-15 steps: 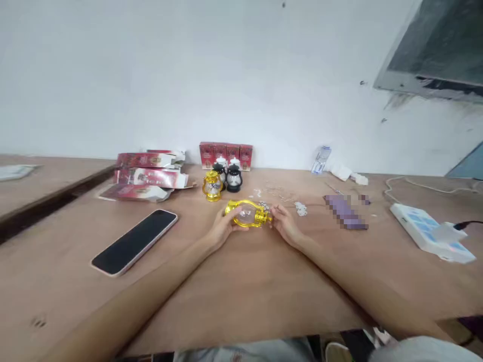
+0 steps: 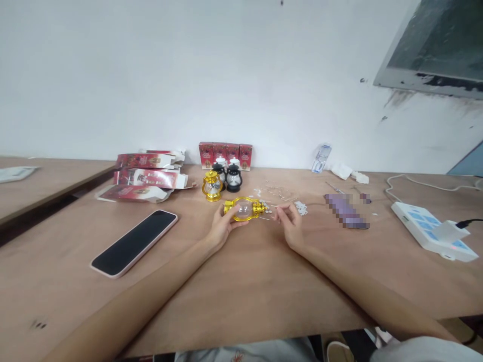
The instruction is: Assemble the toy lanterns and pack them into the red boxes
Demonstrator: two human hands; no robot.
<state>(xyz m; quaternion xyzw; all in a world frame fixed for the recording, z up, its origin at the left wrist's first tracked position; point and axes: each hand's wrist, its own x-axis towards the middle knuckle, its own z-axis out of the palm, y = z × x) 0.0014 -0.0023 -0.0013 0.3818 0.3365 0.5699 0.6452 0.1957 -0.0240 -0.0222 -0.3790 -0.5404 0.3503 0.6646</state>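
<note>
My left hand (image 2: 222, 224) is closed around the base end of a small gold lantern (image 2: 247, 208) with a clear globe. The lantern lies on its side, its top pointing right. My right hand (image 2: 290, 221) is apart from it, to the right, with thumb and fingers pinched on a thin pale piece (image 2: 273, 206) too small to name. Small round silvery pieces (image 2: 267, 208) lie by the lantern's top. White flat pieces (image 2: 301, 207) are heaped behind my right hand. Another gold lantern (image 2: 212, 187) stands upright behind, beside a black lantern (image 2: 234, 178) and other black and white ones.
Red boxes (image 2: 226, 151) stand against the wall. Flattened red cartons (image 2: 147, 177) are stacked at the left. A phone (image 2: 136, 244) lies at front left. To the right are a purple pouch-like item (image 2: 345, 211), partly blurred, and a white power strip (image 2: 433, 231) with cables.
My right hand has moved right, away from the lantern's top, and a thin pale piece now shows at its fingertips. The left hand keeps its hold; the lantern has shifted slightly.
</note>
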